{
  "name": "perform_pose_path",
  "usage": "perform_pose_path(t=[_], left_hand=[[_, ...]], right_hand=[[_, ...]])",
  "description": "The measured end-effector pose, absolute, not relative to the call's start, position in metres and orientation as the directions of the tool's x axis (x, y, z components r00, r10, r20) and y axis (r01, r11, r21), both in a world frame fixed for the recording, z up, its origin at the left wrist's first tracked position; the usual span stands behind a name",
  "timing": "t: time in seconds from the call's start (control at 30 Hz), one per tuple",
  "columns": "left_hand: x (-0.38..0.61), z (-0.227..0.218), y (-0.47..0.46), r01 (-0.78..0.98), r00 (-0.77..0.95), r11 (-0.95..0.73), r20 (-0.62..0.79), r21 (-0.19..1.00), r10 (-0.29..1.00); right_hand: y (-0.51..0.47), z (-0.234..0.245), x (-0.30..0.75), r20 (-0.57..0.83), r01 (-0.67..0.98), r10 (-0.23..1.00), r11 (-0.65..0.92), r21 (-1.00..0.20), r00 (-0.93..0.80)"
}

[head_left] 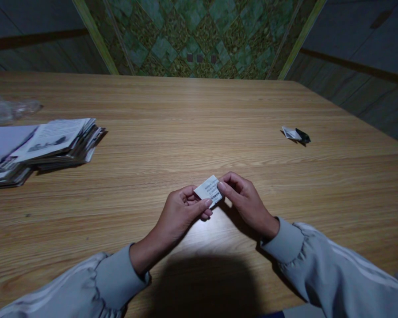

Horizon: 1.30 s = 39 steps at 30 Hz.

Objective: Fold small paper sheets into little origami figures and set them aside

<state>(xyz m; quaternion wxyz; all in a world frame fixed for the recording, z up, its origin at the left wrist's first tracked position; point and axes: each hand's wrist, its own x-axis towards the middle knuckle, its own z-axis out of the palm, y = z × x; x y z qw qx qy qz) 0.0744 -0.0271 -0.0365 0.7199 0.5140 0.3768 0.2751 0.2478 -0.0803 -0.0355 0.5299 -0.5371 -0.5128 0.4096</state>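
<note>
Held just above the wooden table is a small white piece of printed paper, folded or cut to a four-sided shape and tilted, with lines of dark print on its upper face. My left hand pinches its lower left part, thumb on top and fingers beneath. At its right edge my right hand also grips it, the thumb lying on the print and the forefinger behind. Whether the paper has several layers I cannot tell.
To the left lies an uneven stack of printed papers, with crumpled clear plastic behind it. A small folded black-and-white paper piece rests at the right. Beyond the table's far edge stands a green patterned wall.
</note>
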Motion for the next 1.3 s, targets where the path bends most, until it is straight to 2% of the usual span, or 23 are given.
perform_pose_path(t=[0.13,0.3,0.4,0.7,0.9,1.17,1.3], left_hand=[[0.073,-0.038,-0.026,0.005,0.57,0.29,-0.241,0.957,0.785],[0.075,-0.038,-0.028,-0.036,0.568,0.268,-0.201,0.963,0.798],[0.075,-0.038,-0.029,-0.028,0.575,0.244,-0.184,0.969,0.797],[0.071,-0.035,-0.037,0.11,0.61,0.093,-0.141,0.99,0.78],[0.072,-0.035,-0.036,0.096,0.612,0.108,-0.144,0.989,0.778],[0.07,-0.038,-0.041,0.113,0.647,0.152,-0.189,0.982,0.739],[0.071,-0.032,-0.036,0.056,0.671,0.175,-0.167,0.983,0.723]], right_hand=[[-0.082,-0.035,0.246,0.067,0.029,0.995,0.066,-0.997,0.07],[-0.081,-0.037,0.244,0.086,-0.004,0.984,0.088,-0.996,0.155],[-0.082,-0.038,0.244,0.074,-0.059,0.989,0.083,-0.995,0.13],[-0.084,-0.036,0.245,0.065,-0.035,0.996,0.067,-0.997,0.067],[-0.083,-0.033,0.244,0.087,-0.037,0.988,0.093,-0.995,0.125],[-0.083,-0.032,0.243,0.023,-0.057,0.993,0.029,-0.998,0.113],[-0.081,-0.033,0.246,-0.019,-0.063,0.997,-0.015,-0.998,0.072]])
